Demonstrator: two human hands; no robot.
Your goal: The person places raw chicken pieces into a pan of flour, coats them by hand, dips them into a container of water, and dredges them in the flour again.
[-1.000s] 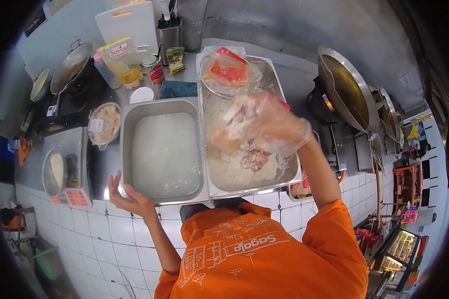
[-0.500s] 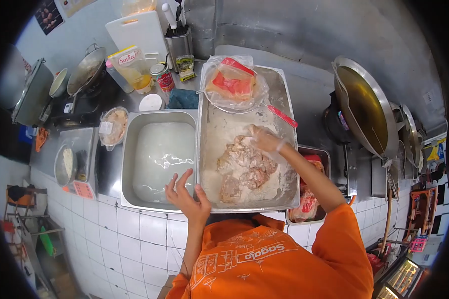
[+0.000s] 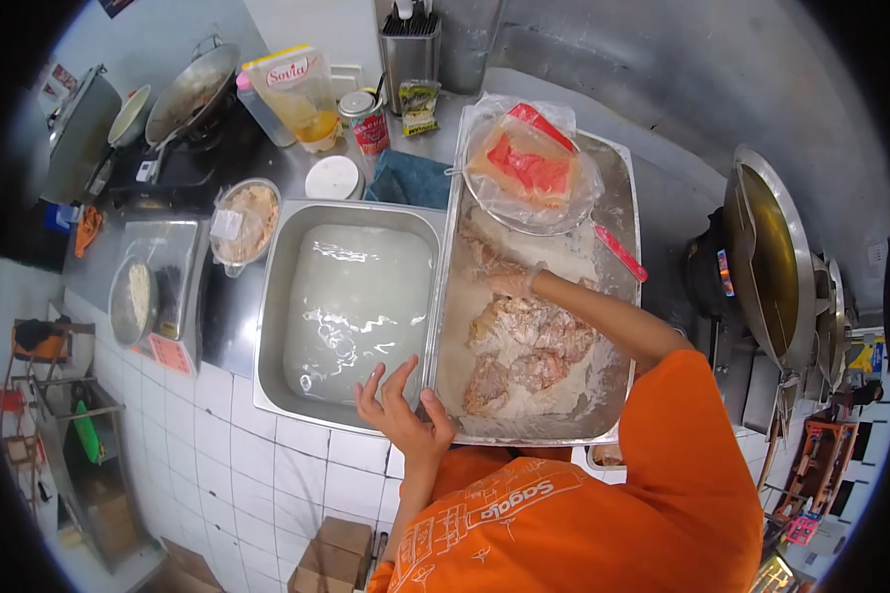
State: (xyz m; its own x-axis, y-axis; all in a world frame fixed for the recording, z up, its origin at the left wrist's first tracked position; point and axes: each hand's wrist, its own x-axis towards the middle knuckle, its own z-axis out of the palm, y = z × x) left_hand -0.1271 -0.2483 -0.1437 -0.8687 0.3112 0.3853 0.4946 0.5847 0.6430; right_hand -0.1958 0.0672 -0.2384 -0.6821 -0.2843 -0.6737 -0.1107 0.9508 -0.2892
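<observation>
My left hand [image 3: 402, 410] is over the near rim between the two metal pans, fingers spread and holding nothing. My right hand [image 3: 509, 279] reaches into the flour pan [image 3: 618, 381], dusted with white and with a pale band or glove edge at the wrist. Its fingertips are blurred in the flour near the pan's left wall, beside a brownish lump; whether they grip it I cannot make out. Several flour-coated pieces of raw meat [image 3: 534, 341] lie below that hand. Left of this pan stands a pan of cloudy water [image 3: 361, 296].
A strainer with a plastic bag [image 3: 534, 173] rests over the flour pan's far end, its red handle [image 3: 620, 252] crossing the right rim. A blue cloth [image 3: 405, 180], a white lid [image 3: 333, 178] and a red can [image 3: 370, 128] stand behind. A wok of oil [image 3: 769, 262] is at right.
My right hand has moved leftward across the flour pan, away from the meat pieces. My left hand stays spread by the rim. The camera view has shifted, and the pans appear farther right.
</observation>
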